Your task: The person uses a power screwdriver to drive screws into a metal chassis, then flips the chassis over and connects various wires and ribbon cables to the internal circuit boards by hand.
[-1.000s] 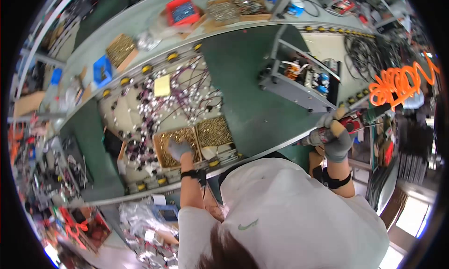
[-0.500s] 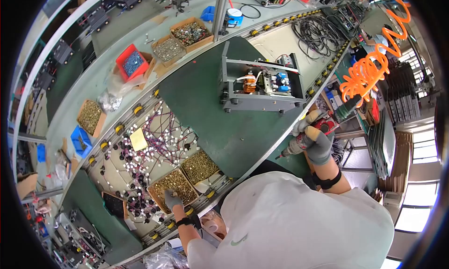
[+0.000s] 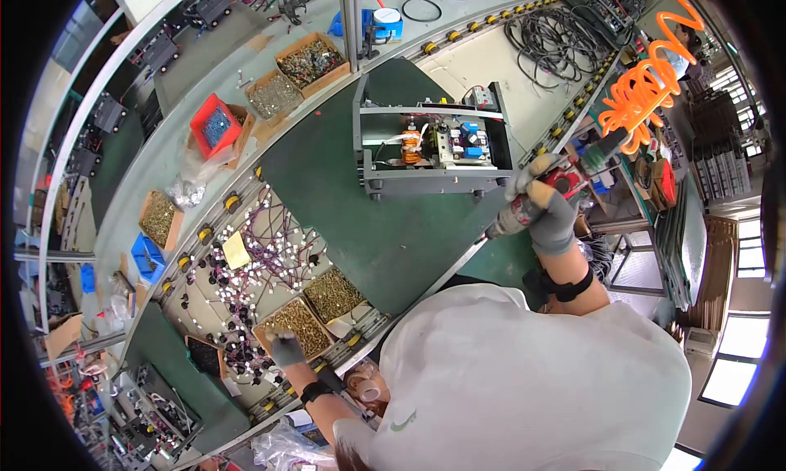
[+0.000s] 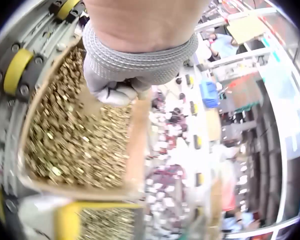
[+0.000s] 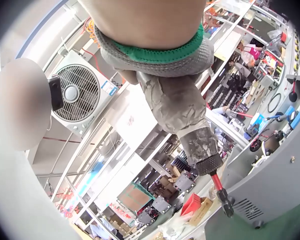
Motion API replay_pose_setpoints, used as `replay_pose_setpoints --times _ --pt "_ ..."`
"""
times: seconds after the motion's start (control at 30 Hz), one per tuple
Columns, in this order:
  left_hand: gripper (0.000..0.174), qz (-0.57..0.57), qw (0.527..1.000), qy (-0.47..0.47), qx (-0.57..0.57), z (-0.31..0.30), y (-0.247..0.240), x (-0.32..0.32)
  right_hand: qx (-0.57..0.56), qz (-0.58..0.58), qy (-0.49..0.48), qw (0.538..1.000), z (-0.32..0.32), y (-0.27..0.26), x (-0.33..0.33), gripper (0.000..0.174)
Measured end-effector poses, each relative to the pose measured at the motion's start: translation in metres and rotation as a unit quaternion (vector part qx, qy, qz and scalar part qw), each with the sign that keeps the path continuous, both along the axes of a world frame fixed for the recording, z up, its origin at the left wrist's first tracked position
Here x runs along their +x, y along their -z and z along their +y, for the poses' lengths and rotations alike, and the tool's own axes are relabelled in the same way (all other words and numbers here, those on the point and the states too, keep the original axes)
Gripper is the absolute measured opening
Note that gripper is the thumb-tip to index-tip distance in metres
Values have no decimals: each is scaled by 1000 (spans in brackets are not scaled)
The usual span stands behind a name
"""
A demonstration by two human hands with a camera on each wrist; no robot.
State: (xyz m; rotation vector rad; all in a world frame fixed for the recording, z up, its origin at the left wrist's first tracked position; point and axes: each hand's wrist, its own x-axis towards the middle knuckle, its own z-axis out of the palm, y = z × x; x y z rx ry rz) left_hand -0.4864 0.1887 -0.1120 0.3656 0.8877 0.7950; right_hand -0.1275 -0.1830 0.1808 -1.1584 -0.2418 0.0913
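Observation:
My gloved left hand is at the near corner of a cardboard box of brass screws. In the left wrist view the left hand has its fingers bunched down among the brass screws, fingertips hidden. My gloved right hand grips a powered screwdriver at the edge of the green mat, just right of an open grey metal chassis. The right wrist view shows the screwdriver's tape-wrapped body and its red-shanked bit pointing at the chassis.
A second box of brass screws sits beside the first. Wire harnesses with white connectors cover the bench to the left. An orange coiled hose hangs from the screwdriver. Parts boxes and a red bin line the far shelf.
My right hand has carried the screwdriver up to the chassis's right end. My left hand has slid from the middle of the screw box to its near corner.

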Motion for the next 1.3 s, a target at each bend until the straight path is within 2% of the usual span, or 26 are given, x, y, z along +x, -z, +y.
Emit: replay_pose_setpoints --times 0.03,0.07,0.1,0.13,0.17,0.2,0.27,0.33,0.37,0.43,0.47,0.53,0.63,0.77,0.93,1.17,1.3 --pt "3 -48 998 18 -22 -9 -25 25 19 -5 -7 1000 -3 1 6 26" --pt "9 -71 989 90 -90 -3 -15 43 22 -3 -11 1000 -6 2 12 31" --pt "16 -148 974 138 -101 -29 -53 81 49 -6 -24 998 -8 0 18 34" --pt "18 -173 952 238 -77 -52 -89 118 77 -10 -35 996 -7 -3 22 36" --pt "21 -185 942 269 -78 -78 -116 151 62 7 12 998 -6 -5 24 40" --pt "24 -247 898 354 -87 -96 -124 179 74 29 26 996 -6 -11 25 40" --pt "30 -107 894 435 23 -145 -162 231 116 20 -1 993 -12 -14 33 40" --pt "32 -46 869 489 56 -184 -197 267 146 -24 -10 989 -18 -14 41 35" --pt "32 -39 866 495 52 -197 -198 280 163 -22 -1 986 -19 -16 41 33" --pt "33 -119 851 510 -38 -215 -197 301 188 -38 -1 981 -22 -18 43 31" --pt "33 -115 849 515 -38 -222 -194 308 190 -36 4 981 -24 -18 44 31" --pt "32 -153 841 491 -168 -234 -186 317 214 -49 1 975 -27 -16 45 31" --pt "35 -175 813 516 -205 -242 -184 323 216 -54 19 975 -33 -11 47 32" --pt "35 -172 813 522 -194 -250 -196 326 216 -70 18 974 -36 -7 53 33" --pt "32 -117 845 487 -186 -255 -206 334 209 -77 15 975 -34 -5 59 34" --pt "30 -136 847 481 -181 -254 -204 338 202 -99 -4 974 -32 2 64 33" --pt "25 -99 855 507 -51 -253 -207 342 188 -93 -13 978 -30 0 68 31"
